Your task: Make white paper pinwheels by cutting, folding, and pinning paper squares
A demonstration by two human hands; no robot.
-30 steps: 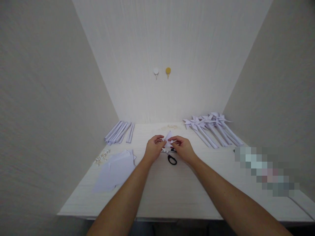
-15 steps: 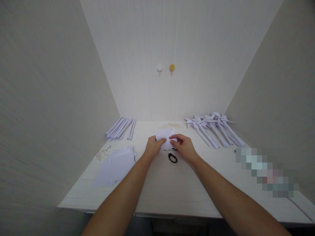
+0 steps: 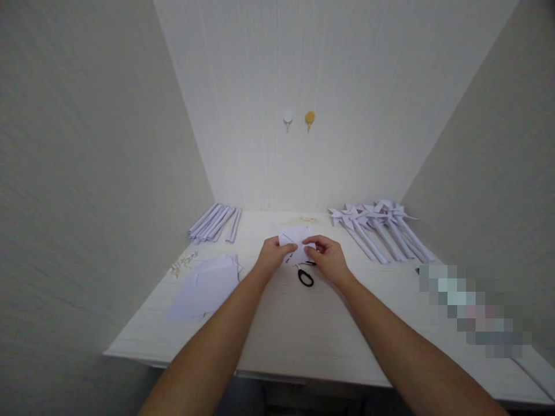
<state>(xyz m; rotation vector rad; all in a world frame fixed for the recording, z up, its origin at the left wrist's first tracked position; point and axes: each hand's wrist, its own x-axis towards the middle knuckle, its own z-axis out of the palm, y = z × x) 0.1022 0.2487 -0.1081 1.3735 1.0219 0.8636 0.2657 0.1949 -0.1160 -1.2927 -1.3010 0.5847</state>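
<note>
Between my hands, above the middle of the table, is a small white sheet of paper (image 3: 299,236) with slits or creases showing in it. My left hand (image 3: 274,255) grips its left side, thumb on top and fingers behind. On the right side my right hand (image 3: 328,257) pinches the paper with thumb and index finger, the other fingers curled. Just below the paper lies a pair of scissors (image 3: 306,278); one black handle loop shows, and the rest is mostly hidden by the paper and my right hand.
White paper sheets (image 3: 203,289) lie at left, with small pale pieces (image 3: 184,263) beside them. Rolled paper sticks (image 3: 214,224) are at the back left, several paper pinwheels (image 3: 377,222) at the back right. A blurred-out object (image 3: 472,312) lies far right. Two hooks, white (image 3: 288,117) and yellow (image 3: 309,117), hang on the wall.
Slit or crease lines now show on the paper's left part, where it looked plain before. Both hands keep their hold. The whole view has shifted slightly.
</note>
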